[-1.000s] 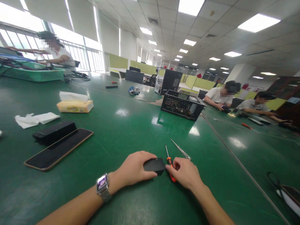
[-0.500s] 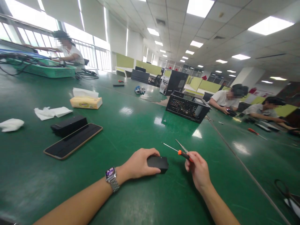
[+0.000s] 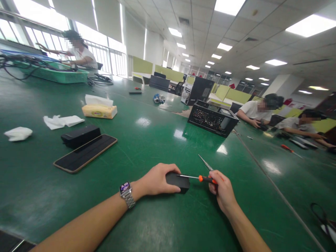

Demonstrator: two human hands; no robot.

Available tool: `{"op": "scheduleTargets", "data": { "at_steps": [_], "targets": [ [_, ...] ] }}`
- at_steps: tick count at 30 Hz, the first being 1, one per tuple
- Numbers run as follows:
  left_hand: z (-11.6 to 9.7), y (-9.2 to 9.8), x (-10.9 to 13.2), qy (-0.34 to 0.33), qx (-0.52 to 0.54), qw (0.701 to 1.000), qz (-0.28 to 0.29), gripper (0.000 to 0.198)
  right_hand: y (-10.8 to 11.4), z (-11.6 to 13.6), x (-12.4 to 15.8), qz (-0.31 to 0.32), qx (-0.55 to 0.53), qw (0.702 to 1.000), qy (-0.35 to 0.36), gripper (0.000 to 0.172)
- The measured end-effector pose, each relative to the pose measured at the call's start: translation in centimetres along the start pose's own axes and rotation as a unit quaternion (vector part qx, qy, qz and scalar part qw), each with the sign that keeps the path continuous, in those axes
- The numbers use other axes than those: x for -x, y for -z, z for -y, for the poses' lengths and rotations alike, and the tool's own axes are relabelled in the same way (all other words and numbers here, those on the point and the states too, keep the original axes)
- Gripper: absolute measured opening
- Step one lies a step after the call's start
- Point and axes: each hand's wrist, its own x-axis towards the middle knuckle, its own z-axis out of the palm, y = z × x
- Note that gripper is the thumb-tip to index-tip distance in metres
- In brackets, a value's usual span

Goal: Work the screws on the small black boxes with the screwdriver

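My left hand, with a watch on the wrist, is wrapped round a small black box that rests on the green table. My right hand pinches the orange handle of a small screwdriver. Its thin shaft lies nearly level and points left, with the tip over the top of the black box. A pair of metal tweezers lies on the table just beyond my right hand.
A phone lies face up at left beside a black block. Behind them are crumpled tissues and a tissue pack. An open black computer case stands further back. Other people sit at right and far left.
My right hand has lifted the screwdriver off the table and swung its shaft to the left, bringing the tip down onto the black box. My left hand has stayed on the box.
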Motion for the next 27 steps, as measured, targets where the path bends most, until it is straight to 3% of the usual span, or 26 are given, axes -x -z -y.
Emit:
{"op": "scheduleTargets", "data": {
  "at_steps": [5,12,19,27],
  "targets": [
    [0.1,-0.1,0.0,-0.009,0.003,1.000,-0.005,0.042,0.4,0.3,-0.3,-0.024,0.022,0.999,0.007,0.034],
    [0.1,0.0,0.1,-0.004,0.002,1.000,-0.002,0.040,1.9,1.0,-0.6,-0.094,0.067,0.991,0.067,0.036],
    [0.1,0.0,0.0,-0.009,0.005,1.000,0.000,0.040,2.2,1.5,-0.3,-0.118,0.152,0.972,0.133,0.033],
    [0.3,-0.1,0.0,-0.027,-0.025,0.999,-0.001,0.040,1.4,3.2,1.3,-0.062,0.320,0.906,0.271,0.029]
  ]
}}
